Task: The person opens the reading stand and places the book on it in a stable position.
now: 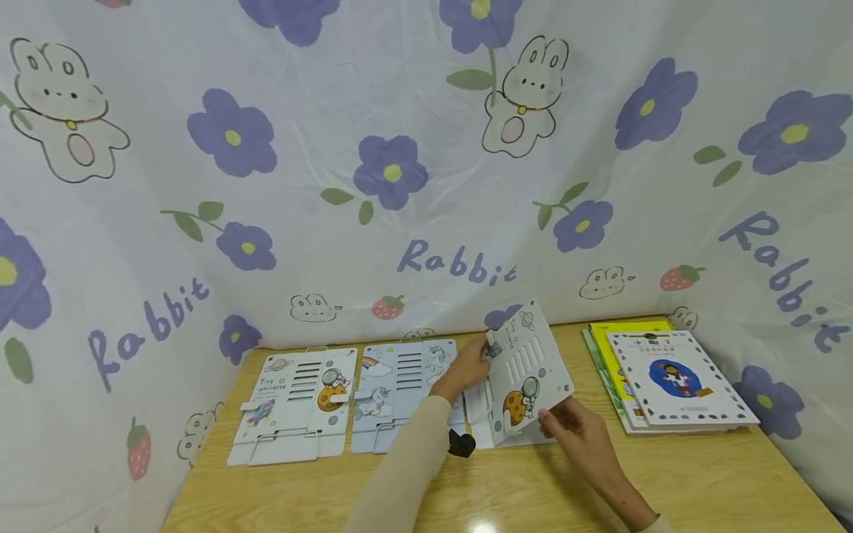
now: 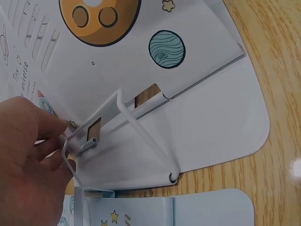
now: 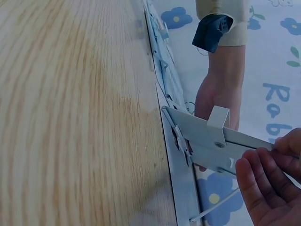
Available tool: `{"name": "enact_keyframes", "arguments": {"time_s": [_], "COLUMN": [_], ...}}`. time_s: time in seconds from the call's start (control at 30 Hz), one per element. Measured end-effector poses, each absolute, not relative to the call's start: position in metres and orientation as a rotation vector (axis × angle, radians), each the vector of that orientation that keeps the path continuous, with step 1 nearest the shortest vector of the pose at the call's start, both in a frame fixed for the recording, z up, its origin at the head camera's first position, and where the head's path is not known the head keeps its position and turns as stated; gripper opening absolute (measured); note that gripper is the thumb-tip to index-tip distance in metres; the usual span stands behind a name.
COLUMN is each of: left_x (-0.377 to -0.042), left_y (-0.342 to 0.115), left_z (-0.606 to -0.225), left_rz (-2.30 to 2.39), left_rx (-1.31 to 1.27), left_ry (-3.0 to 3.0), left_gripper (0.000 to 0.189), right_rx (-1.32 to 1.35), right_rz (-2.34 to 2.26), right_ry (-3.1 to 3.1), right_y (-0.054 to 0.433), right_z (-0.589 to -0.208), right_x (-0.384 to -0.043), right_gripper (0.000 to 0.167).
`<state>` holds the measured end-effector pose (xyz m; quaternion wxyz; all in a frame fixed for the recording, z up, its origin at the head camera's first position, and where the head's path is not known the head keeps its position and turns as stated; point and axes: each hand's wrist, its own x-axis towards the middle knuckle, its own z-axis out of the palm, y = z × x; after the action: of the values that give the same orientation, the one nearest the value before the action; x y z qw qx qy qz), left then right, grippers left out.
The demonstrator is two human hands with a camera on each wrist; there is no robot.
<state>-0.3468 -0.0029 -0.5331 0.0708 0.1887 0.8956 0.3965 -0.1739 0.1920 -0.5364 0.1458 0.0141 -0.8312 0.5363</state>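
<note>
A white metal book stand [image 1: 536,355] printed "Tiny universe", with an astronaut and planets, has its front panel tilted up from a base plate [image 1: 520,438] on the table. My left hand [image 1: 469,366] grips the panel's left side. In the left wrist view, the thumb and fingers of that hand [image 2: 28,160] close at the edge, beside a white wire prop [image 2: 146,136]. My right hand [image 1: 589,440] pinches the panel's lower right edge between thumb and index finger. Its other fingers [image 3: 256,181] lie loosely bent below the edge in the right wrist view.
On the left lie a unicorn book stand [image 1: 380,426] and another "Tiny universe" stand [image 1: 286,414], both flat. A pile of books [image 1: 726,385] lies at the right. A patterned curtain [image 1: 453,207] hangs behind the wooden table [image 1: 266,500].
</note>
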Motion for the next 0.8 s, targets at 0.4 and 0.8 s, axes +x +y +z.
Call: {"name": "enact_keyframes", "arguments": {"time_s": [0.4,0.8], "left_x": [-0.346,-0.345], "left_y": [-0.005,-0.007], "left_z": [-0.533,-0.534], "left_rz": [1.146,1.209], "left_rx": [0.532,0.480], "left_ry": [2.703,2.700], "left_gripper": [0.060,0.053], "right_rx": [-0.028,-0.063], "right_rz": [1.581,1.539], "right_ry": [-2.350,-2.337], "right_y": [0.201,0.215], "right_z": [-0.535,-0.533], "right_x": [-0.177,-0.181], "right_gripper": [0.010,0.011]}}
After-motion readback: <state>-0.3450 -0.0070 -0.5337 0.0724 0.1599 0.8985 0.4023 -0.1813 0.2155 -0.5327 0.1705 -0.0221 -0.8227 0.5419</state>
